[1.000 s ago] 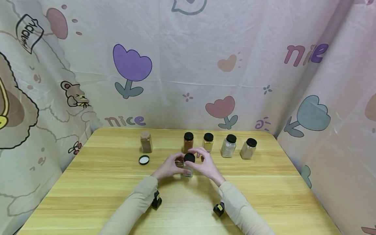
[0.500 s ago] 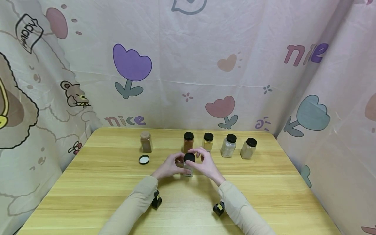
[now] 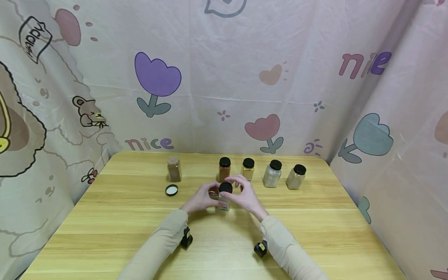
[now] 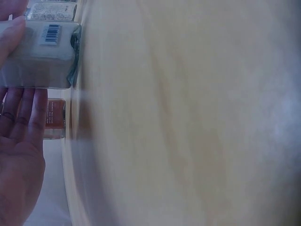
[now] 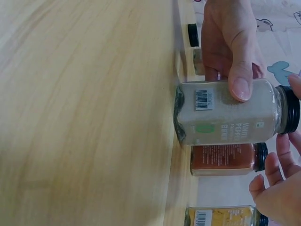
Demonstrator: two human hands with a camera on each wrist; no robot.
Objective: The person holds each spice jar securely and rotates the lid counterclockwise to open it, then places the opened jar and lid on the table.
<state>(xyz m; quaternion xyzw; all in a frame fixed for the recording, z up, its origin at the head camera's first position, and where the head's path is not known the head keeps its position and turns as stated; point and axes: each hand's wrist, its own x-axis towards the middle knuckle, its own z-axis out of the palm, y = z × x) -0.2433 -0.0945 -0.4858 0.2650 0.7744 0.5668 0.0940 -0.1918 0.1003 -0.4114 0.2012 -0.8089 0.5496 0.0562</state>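
Observation:
A clear glass jar of white pepper (image 5: 225,113) stands upright on the table in front of the person, its printed label and barcode showing in the right wrist view. The left hand (image 3: 203,199) grips its body, thumb on the near side and fingers behind. Up at the top, the right hand (image 3: 245,195) pinches the round black lid (image 3: 225,187) between thumb and fingers. That lid sits on the jar's neck. In the left wrist view only the lower part of the jar (image 4: 42,56) shows, with the left hand's fingers around it.
Behind stand lidded jars: a red-brown one (image 3: 224,171), a yellow one (image 3: 248,169), a white one (image 3: 272,175) and a beige one (image 3: 295,178). At left are a lidless brown jar (image 3: 174,170) and an upturned black lid (image 3: 171,190). A printed curtain (image 3: 210,77) borders the wooden table (image 3: 105,225).

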